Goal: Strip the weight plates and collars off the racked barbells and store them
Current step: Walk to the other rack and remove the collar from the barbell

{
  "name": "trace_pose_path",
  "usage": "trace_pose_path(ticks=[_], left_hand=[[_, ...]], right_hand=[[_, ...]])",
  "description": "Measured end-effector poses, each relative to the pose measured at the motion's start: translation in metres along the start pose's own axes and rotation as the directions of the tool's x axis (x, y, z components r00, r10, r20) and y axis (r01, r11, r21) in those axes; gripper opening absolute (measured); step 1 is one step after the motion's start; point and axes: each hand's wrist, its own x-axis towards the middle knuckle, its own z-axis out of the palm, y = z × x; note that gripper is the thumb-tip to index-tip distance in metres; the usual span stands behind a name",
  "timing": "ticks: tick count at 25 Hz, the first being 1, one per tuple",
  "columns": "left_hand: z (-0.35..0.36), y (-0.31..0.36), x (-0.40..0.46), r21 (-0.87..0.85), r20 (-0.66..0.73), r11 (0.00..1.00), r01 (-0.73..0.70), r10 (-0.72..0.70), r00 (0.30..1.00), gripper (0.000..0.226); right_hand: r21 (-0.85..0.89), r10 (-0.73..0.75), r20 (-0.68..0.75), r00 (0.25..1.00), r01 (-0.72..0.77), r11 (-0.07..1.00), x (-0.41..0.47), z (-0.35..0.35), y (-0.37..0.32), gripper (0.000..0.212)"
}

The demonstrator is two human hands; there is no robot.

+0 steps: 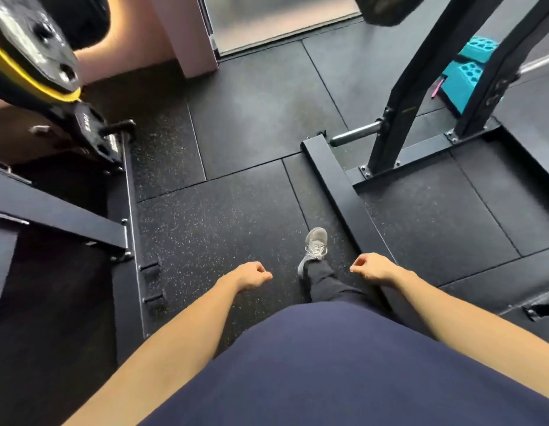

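Two stacked plates, a yellow-rimmed plate (27, 56) above a small black plate (88, 130), sit at far left; white lettering on the small one is too blurred to read. Left hand (251, 276) and right hand (374, 269) hang loosely curled, each grip holding nothing. Tripping looks likeliest: the grey shoe (314, 244) steps just beside the rack's base rail (334, 182), with an empty storage peg (356, 133) jutting low.

Dark speckled rubber floor tiles (224, 216) with thin seams spread beneath and ahead of both hands. Far ahead of the left hand stands a pale pink wall corner (187, 32), warmly lit, beside a frosted glass door panel (276, 16) letting in daylight.
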Motion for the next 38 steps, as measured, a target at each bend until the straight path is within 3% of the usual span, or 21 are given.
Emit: trace_pose_path(ticks=[9, 11, 15, 23, 26, 29, 33, 35, 38], left_hand=[[-0.195, 0.083, 0.108, -0.103, -0.124, 0.992, 0.070, -0.082, 0.989, 0.037], [-0.235, 0.093, 0.125, -0.178, -0.190, 0.980, 0.091, -0.125, 0.974, 0.037], [-0.275, 0.101, 0.150, -0.322, -0.166, 0.932, 0.163, -0.225, 0.960, 0.034], [-0.341, 0.083, 0.182, -0.614, -0.075, 0.741, 0.271, -0.397, 0.915, 0.045], [-0.355, 0.086, 0.181, -0.750, -0.076, 0.605, 0.266, -0.479, 0.874, 0.039], [-0.368, 0.092, 0.172, -0.873, -0.133, 0.451, 0.187, -0.589, 0.797, 0.035], [-0.377, 0.099, 0.150, -0.985, -0.124, 0.173, 0.010, -0.748, 0.652, 0.035], [-0.387, 0.098, 0.132, -0.992, -0.126, 0.092, -0.089, -0.827, 0.548, 0.036], [-0.407, 0.086, 0.094, -0.971, -0.138, 0.052, -0.234, -0.919, 0.369, 0.031]], right_hand=[[-0.123, -0.100, 0.047, 0.994, 0.106, 0.987, 0.185, -0.190, -0.097, 0.031], [-0.161, -0.137, 0.049, 0.989, 0.143, 0.976, 0.216, -0.232, -0.127, 0.031], [-0.321, -0.206, 0.124, 0.971, 0.236, 0.917, 0.268, -0.287, -0.187, 0.030], [-0.517, -0.361, 0.328, 0.873, 0.486, 0.705, 0.356, -0.337, -0.342, 0.033], [-0.559, -0.381, 0.415, 0.826, 0.562, 0.610, 0.371, -0.349, -0.392, 0.031], [-0.579, -0.425, 0.529, 0.735, 0.678, 0.452, 0.386, -0.356, -0.445, 0.031], [-0.552, -0.469, 0.665, 0.581, 0.806, 0.217, 0.388, -0.353, -0.513, 0.030], [-0.520, -0.492, 0.697, 0.522, 0.840, 0.155, 0.379, -0.346, -0.551, 0.030], [-0.442, -0.556, 0.718, 0.418, 0.892, 0.101, 0.354, -0.329, -0.605, 0.030]])
